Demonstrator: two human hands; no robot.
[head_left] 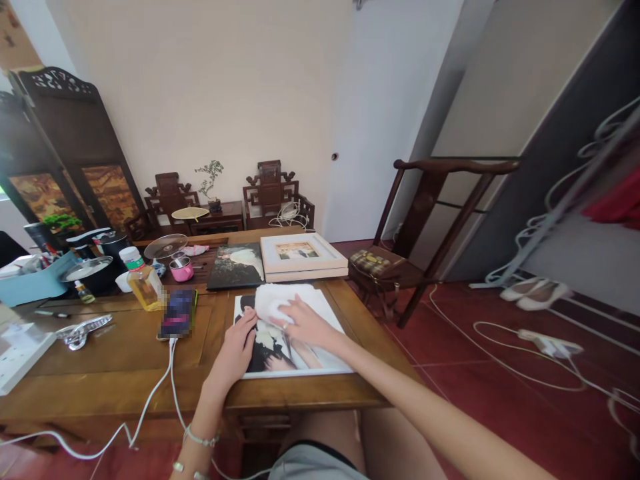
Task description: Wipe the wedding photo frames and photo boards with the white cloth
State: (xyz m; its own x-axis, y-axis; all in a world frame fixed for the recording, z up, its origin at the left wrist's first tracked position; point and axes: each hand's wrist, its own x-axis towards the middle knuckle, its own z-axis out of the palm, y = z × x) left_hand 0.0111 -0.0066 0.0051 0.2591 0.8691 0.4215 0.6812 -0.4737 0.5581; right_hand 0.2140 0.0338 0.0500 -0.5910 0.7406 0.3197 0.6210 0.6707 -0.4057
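A large photo print [320,357] lies flat on the wooden table [115,373] in front of me. My right hand [303,323] presses a white cloth [275,301] onto the print's upper part, fingers spread over the cloth. My left hand [237,347] rests on the print's left edge with fingers lying flat, holding it down. A ring shows on my right hand and bracelets on my left wrist.
Beyond the print lie a dark photo [236,265] and stacked white frames [303,257]. A phone [177,313] on a white cable, an oil bottle [144,283], pink cup [181,269], pots and a blue box [30,283] crowd the left. A wooden chair [400,260] stands right.
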